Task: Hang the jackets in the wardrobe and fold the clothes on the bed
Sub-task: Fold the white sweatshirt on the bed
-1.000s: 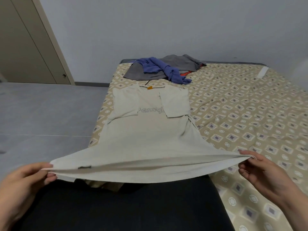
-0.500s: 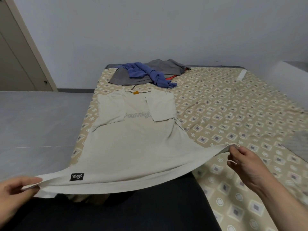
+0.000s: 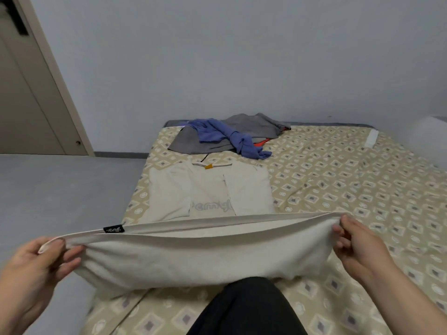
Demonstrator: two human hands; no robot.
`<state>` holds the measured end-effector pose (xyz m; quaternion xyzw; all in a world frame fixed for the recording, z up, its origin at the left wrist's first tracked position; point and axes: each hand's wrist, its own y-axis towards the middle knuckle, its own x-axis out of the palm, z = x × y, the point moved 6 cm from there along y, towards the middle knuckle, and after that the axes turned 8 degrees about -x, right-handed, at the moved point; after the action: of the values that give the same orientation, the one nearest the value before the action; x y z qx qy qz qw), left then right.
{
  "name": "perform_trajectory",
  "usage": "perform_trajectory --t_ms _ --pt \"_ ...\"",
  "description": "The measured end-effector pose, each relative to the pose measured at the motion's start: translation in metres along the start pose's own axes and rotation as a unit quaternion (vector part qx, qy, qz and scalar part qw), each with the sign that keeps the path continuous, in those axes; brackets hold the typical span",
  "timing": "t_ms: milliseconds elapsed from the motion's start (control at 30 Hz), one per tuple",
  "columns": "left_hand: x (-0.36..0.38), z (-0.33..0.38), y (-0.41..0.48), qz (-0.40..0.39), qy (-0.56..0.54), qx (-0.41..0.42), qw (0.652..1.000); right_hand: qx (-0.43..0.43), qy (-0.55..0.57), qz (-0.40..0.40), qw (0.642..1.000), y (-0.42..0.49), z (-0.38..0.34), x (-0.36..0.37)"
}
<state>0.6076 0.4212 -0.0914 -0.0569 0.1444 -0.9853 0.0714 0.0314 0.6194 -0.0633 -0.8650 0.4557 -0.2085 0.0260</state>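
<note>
A cream t-shirt [image 3: 208, 189] lies on the patterned bed [image 3: 350, 189] with both sleeves folded inward over its chest. Its bottom hem is lifted off the bed and carried toward the collar. My left hand [image 3: 36, 267] pinches the hem's left corner, near a small black label. My right hand [image 3: 358, 245] pinches the hem's right corner. The raised lower half hides the shirt's middle. Behind the collar lies a pile with a blue garment [image 3: 229, 136] on top of a grey garment [image 3: 254, 126].
A grey floor [image 3: 60, 189] runs along the bed's left edge. A beige door [image 3: 31, 97] stands at the far left against the wall. My dark trouser leg [image 3: 249, 310] shows at the bottom. A white strip [image 3: 371, 138] lies at the bed's far right.
Both hands have raised the hem and carried it forward over the shirt's body, toward the collar. The view has shifted closer onto the bed.
</note>
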Motion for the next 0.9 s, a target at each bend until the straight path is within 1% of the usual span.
perform_trajectory --t_ms 33,67,133,333,500,633,733,800,900 --pt "0.005 0.001 0.011 0.002 0.000 -0.013 1.000 0.005 0.003 0.002 1.000 0.011 0.004 0.009" --pt "0.013 0.001 0.022 0.023 -0.007 -0.021 0.999 0.009 0.004 0.007 1.000 0.021 0.009 0.017" --pt "0.031 0.002 0.043 0.031 -0.032 -0.023 0.999 0.017 0.005 0.027 0.999 0.043 0.020 0.033" --pt "0.072 -0.024 0.136 0.058 -0.059 -0.037 0.996 0.037 0.002 0.060 0.998 0.116 0.061 0.079" --pt "0.105 -0.045 0.227 0.082 -0.034 -0.068 0.994 0.045 -0.013 0.088 0.995 0.190 0.091 0.120" --pt "0.125 -0.054 0.299 0.130 0.011 -0.073 0.989 0.072 0.010 0.089 0.993 0.257 0.113 0.154" --pt "0.142 -0.048 0.354 0.144 0.066 -0.057 0.986 0.074 -0.021 0.100 0.992 0.304 0.122 0.178" --pt "0.157 -0.036 0.381 0.162 0.110 -0.026 0.980 0.068 -0.065 0.108 0.990 0.329 0.125 0.193" --pt "0.186 -0.007 0.406 0.202 0.187 0.038 0.961 0.052 -0.117 0.135 0.983 0.359 0.124 0.211"
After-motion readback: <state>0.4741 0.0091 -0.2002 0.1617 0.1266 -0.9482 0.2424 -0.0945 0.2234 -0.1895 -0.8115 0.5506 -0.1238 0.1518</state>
